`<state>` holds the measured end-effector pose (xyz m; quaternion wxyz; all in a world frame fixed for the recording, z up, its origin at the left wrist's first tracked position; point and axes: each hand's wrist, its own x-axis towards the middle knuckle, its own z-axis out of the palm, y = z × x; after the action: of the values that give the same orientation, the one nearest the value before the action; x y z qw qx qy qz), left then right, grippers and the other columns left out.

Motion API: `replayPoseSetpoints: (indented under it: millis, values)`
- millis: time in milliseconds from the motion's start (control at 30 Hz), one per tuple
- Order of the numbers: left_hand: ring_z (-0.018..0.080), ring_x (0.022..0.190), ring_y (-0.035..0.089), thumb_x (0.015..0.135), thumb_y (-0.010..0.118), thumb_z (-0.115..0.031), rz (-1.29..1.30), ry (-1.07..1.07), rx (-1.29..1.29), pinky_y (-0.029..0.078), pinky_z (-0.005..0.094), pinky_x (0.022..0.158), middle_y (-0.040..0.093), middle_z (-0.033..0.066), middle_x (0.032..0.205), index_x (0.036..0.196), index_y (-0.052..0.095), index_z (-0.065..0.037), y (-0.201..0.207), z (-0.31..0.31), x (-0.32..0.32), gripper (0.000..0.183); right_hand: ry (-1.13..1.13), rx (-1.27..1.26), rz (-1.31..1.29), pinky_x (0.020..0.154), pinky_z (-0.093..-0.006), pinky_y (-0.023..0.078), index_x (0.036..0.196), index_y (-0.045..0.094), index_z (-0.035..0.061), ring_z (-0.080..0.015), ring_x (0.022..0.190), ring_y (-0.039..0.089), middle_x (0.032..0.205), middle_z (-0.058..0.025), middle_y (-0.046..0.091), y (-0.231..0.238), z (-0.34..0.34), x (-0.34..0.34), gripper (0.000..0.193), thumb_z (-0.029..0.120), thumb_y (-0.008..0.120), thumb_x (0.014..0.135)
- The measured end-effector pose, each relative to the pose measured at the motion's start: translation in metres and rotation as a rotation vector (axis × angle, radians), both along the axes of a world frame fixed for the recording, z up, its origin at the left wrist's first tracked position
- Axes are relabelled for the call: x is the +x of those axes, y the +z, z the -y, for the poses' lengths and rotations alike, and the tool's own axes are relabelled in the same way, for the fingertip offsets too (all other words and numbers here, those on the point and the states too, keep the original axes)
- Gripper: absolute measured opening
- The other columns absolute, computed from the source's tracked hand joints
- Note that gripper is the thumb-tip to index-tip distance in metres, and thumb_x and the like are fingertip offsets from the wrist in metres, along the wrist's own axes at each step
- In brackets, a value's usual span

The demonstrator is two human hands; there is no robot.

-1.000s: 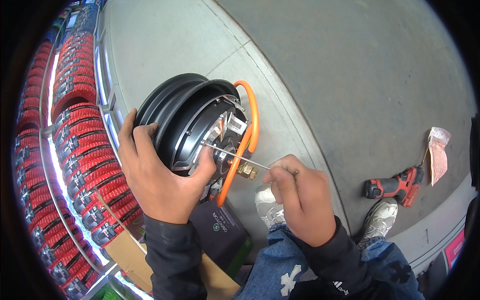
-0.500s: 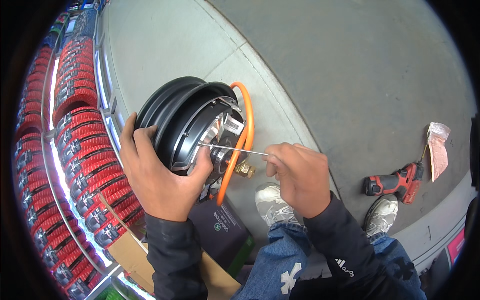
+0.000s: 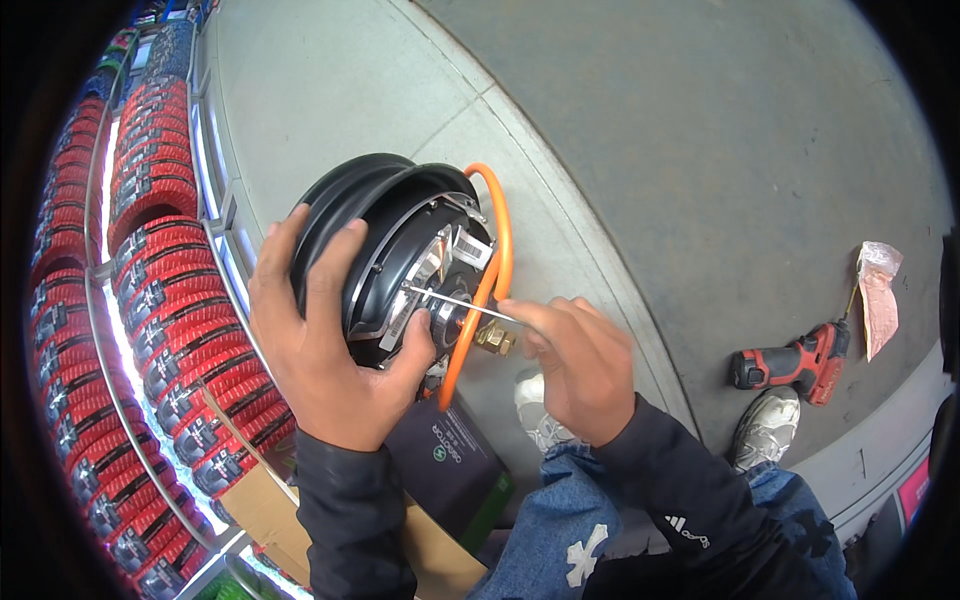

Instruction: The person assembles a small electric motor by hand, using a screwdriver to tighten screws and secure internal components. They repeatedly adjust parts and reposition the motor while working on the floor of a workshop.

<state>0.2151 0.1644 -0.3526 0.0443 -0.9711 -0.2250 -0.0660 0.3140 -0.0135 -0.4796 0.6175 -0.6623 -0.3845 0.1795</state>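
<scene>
Hub motor wheel point(image 3: 385, 250), black, sits tilted up in the left hand point(image 3: 325, 350), open face turned right toward the other hand so the inside is reachable. Left hand wraps its near-left rim, fingers spread over the outer shell, thumb hooked into the open side to brace it. Right hand point(image 3: 575, 365) pinches a thin metal rod point(image 3: 455, 302), fingers curled tight on its right end, tip poked into the hub centre near the axle. Orange cable point(image 3: 495, 270) loops out of the hub and down past a brass nut point(image 3: 492, 340). What the rod tip touches is hard to make out; inner parts are small and glary. A dark box point(image 3: 450, 470) sits under the wheel, partly hidden. Far right on the pavement: red power drill point(image 3: 790, 362), crumpled wrapper point(image 3: 878, 295). Left: racks of red-packed goods point(image 3: 150, 300), cut off by the rim.
</scene>
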Motion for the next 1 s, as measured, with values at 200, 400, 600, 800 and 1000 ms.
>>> replayPoseSetpoints:
  millis: [200, 400, 600, 800, 1000]
  values:
    - [0.0398, 0.144, 0.058, 0.073, 0.088, -0.023, -0.064, 0.071, -0.053, 0.043, 0.0516, 0.121, 0.065, 0.0174, 0.152, 0.138, 0.073, -0.009, 0.004, 0.003, 0.002, 0.069, 0.12, -0.048, -0.774, 0.077, -0.0355, 0.055, 0.138, 0.067, -0.0026, -0.024, 0.08, 0.069, 0.086, -0.0117, 0.069, 0.038, 0.005, -0.002, 0.028, 0.005, 0.051, 0.115]
    - [0.0395, 0.144, 0.057, 0.072, 0.088, -0.026, -0.079, -0.017, -0.005, 0.039, 0.0519, 0.123, 0.065, 0.0166, 0.151, 0.137, 0.073, -0.009, 0.004, -0.006, -0.005, 0.069, 0.103, -0.064, -0.296, 0.078, -0.0387, 0.052, 0.139, 0.069, -0.0004, -0.0257, 0.08, 0.065, 0.085, -0.0081, 0.066, 0.035, 0.0, 0.009, 0.04, -0.006, 0.062, 0.1]
    - [0.0411, 0.147, 0.056, 0.075, 0.086, -0.024, -0.121, -0.004, -0.009, 0.036, 0.055, 0.125, 0.063, 0.0171, 0.155, 0.131, 0.078, -0.013, 0.007, 0.0, -0.004, 0.058, 0.032, 0.109, 0.223, 0.073, -0.0385, 0.045, 0.14, 0.071, 0.0029, -0.0248, 0.078, 0.06, 0.092, -0.0059, 0.068, -0.007, -0.009, 0.016, 0.053, -0.006, 0.072, 0.088]
    - [0.0432, 0.147, 0.058, 0.084, 0.088, -0.011, -0.19, -0.117, 0.076, 0.044, 0.0564, 0.121, 0.066, 0.0155, 0.153, 0.11, 0.085, -0.018, 0.003, 0.016, 0.009, 0.027, 0.097, 0.117, 0.1, 0.074, -0.0396, 0.046, 0.139, 0.071, 0.0024, -0.0272, 0.08, 0.061, 0.095, -0.0072, 0.069, 0.001, -0.008, 0.016, 0.045, 0.003, 0.073, 0.094]
    - [0.0426, 0.142, 0.062, 0.084, 0.088, -0.016, -0.069, -0.168, 0.198, 0.049, 0.0523, 0.114, 0.073, 0.0072, 0.144, 0.096, 0.082, -0.018, -0.017, 0.007, 0.005, 0.013, 0.136, -0.106, -0.482, 0.069, -0.0411, 0.048, 0.13, 0.073, -0.001, -0.031, 0.074, 0.063, 0.084, -0.0104, 0.069, 0.044, 0.002, 0.014, 0.03, 0.015, 0.064, 0.107]
